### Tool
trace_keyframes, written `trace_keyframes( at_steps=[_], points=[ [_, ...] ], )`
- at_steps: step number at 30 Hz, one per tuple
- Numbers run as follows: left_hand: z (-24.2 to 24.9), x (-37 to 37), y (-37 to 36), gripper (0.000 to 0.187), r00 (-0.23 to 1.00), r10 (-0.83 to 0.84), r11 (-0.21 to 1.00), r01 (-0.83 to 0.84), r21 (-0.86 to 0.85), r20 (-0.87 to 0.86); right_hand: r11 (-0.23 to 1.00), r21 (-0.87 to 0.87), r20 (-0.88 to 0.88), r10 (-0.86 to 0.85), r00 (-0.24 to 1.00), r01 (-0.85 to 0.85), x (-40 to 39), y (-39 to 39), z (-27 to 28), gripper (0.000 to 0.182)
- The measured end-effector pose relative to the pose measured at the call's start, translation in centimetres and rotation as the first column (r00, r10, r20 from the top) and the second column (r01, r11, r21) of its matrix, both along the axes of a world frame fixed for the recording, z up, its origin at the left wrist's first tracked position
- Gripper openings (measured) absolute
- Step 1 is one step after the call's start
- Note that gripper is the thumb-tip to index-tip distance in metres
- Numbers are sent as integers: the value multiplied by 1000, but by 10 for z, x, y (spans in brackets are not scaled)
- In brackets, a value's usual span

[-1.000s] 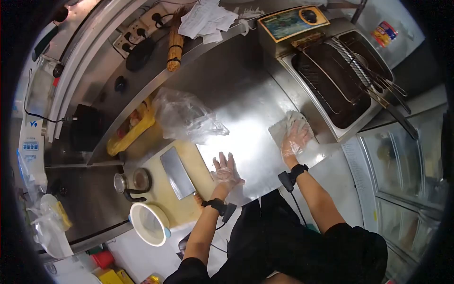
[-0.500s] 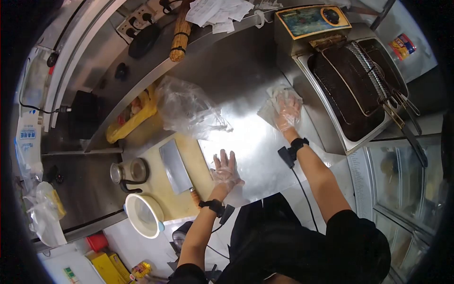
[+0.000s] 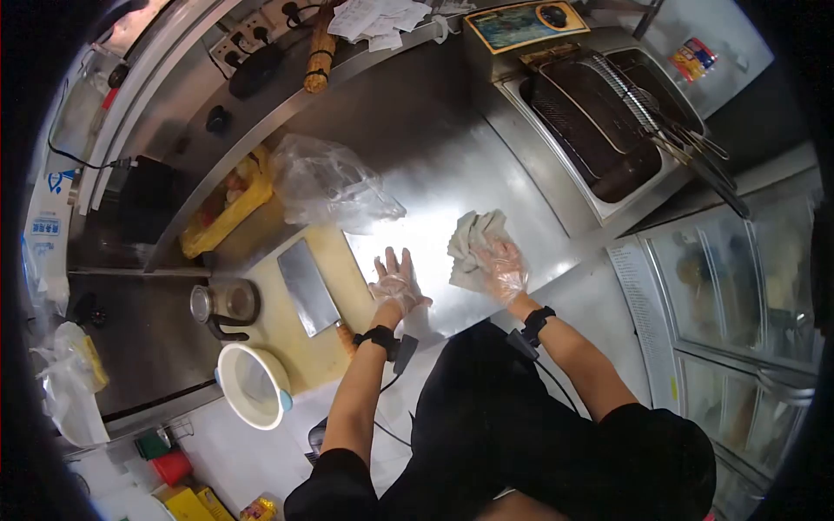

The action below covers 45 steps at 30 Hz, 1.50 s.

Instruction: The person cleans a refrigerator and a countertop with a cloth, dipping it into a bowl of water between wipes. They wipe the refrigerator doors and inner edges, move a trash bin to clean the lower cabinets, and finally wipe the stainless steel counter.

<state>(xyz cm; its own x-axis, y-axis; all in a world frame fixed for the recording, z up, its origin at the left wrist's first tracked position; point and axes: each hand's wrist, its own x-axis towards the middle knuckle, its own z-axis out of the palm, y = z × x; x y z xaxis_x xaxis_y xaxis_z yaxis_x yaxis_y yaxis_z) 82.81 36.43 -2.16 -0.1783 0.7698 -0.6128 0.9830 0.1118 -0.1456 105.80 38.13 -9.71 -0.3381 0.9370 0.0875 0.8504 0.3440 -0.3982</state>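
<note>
My left hand [image 3: 396, 286], in a clear plastic glove, lies open with fingers spread on the steel counter [image 3: 512, 187], beside the right edge of the cutting board [image 3: 334, 269]. My right hand [image 3: 501, 267], also gloved, grips a crumpled pale grey cloth [image 3: 472, 240] and presses it to the counter; part of the cloth is hidden under the fingers. A cleaver [image 3: 306, 286] with a wooden handle lies flat on the board, left of my left hand. Behind both hands rests a clear plastic bag [image 3: 326, 187].
A deep fryer [image 3: 573, 195] with wire baskets stands at the right. On the left are a white basin [image 3: 230, 369] and a glass pot [image 3: 236, 300]. A yellow bag [image 3: 213, 230] sits under the shelf, which carries a bundle of sticks [image 3: 321, 62] and papers [image 3: 382, 19].
My right hand has drawn the cloth from beside the fryer leftward and toward my body. The left hand stays flat by the board. The whole view has shifted slightly.
</note>
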Motion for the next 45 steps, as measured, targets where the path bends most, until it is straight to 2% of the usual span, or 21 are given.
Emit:
trace_keyframes(
  at_steps=[3, 4, 6, 7, 8, 9, 10, 12, 13, 14, 16, 17, 19, 23, 25, 30, 31, 33, 39, 42, 45],
  points=[
    [-15, -7, -16, 122, 992, 4, 992, -20, 128, 129, 994, -110, -150, -38, 988, 21, 6, -17, 26, 54],
    [-8, -2, -22, 118, 958, 22, 983, -73, 169, 286, 994, -105, -145, -41, 989, 26, 5, -17, 19, 54],
    [-17, 11, -33, 104, 847, -63, 944, -121, 307, 528, 980, -124, -551, -197, 811, 153, 2, -13, -4, 44],
    [-17, 21, -36, 106, 695, -79, 925, -217, 313, 715, 979, -123, -546, -203, 813, 161, 2, -16, 16, 44],
    [-15, 32, -39, 109, 503, -106, 905, -308, 293, 858, 850, -525, -702, -463, 541, 45, -3, -19, 60, 41],
    [-10, 45, -39, 106, 372, -34, 905, -382, 187, 928, 600, -771, -636, -733, 240, -213, -8, -23, 88, 39],
    [-4, 56, -39, 106, 367, -37, 909, -373, 184, 929, 601, -773, -635, -736, 235, -203, -12, -26, 94, 39],
    [5, 75, -37, 102, -46, 102, 839, -533, -111, 994, 551, -778, -626, -720, 299, -302, -14, -30, 100, 49],
    [5, 84, -33, 97, -104, 128, 807, -566, -165, 986, 470, -819, -557, -789, 260, -329, -19, -29, 93, 49],
    [6, 87, -34, 97, -108, 132, 809, -562, -170, 985, 469, -822, -553, -792, 259, -323, -17, -35, 87, 49],
    [14, 92, -34, 88, -519, 303, 635, -515, -576, 799, 706, -657, -752, -638, 165, -262, -13, -44, 85, 59],
    [6, 96, -31, 80, -579, 294, 598, -509, -619, 760, 710, -655, -754, -636, 163, -259, -6, -44, 85, 59],
    [7, 110, -25, 78, -568, 274, 593, -535, -601, 776, 724, -624, -780, -551, 297, -294, 13, -40, 85, 63],
    [6, 154, -4, 74, -507, 146, 637, -609, -472, 850, 809, -549, -796, -432, 424, -209, 80, -31, 81, 63],
    [8, 183, 8, 75, -455, 167, 616, -644, -453, 875, 733, -671, -682, -668, 298, 107, 109, -31, 81, 49],
    [-26, 260, 38, 86, -188, 149, 680, -693, -238, 971, 666, -722, -651, -746, 142, 189, 202, -28, 53, 48],
    [-27, 277, 41, 86, -187, 149, 678, -695, -238, 971, 645, -735, -638, -762, 108, 211, 215, -25, 52, 49],
    [-30, 302, 43, 85, -120, 60, 638, -758, -131, 991, 639, -734, -631, -767, 116, 231, 237, -18, 47, 50],
    [-14, 307, 54, 78, -109, 113, 574, -805, -154, 988, 647, -704, -628, -760, 170, 293, 254, 2, 52, 50],
    [3, 292, 73, 72, 10, 134, 645, -760, -80, 991, 684, -691, -661, -729, 179, 233, 251, 18, 50, 48],
    [-17, 282, 95, 71, -9, 55, 635, -771, -42, 998, 731, -651, -718, -680, 147, 203, 246, 26, 41, 46]
  ],
)
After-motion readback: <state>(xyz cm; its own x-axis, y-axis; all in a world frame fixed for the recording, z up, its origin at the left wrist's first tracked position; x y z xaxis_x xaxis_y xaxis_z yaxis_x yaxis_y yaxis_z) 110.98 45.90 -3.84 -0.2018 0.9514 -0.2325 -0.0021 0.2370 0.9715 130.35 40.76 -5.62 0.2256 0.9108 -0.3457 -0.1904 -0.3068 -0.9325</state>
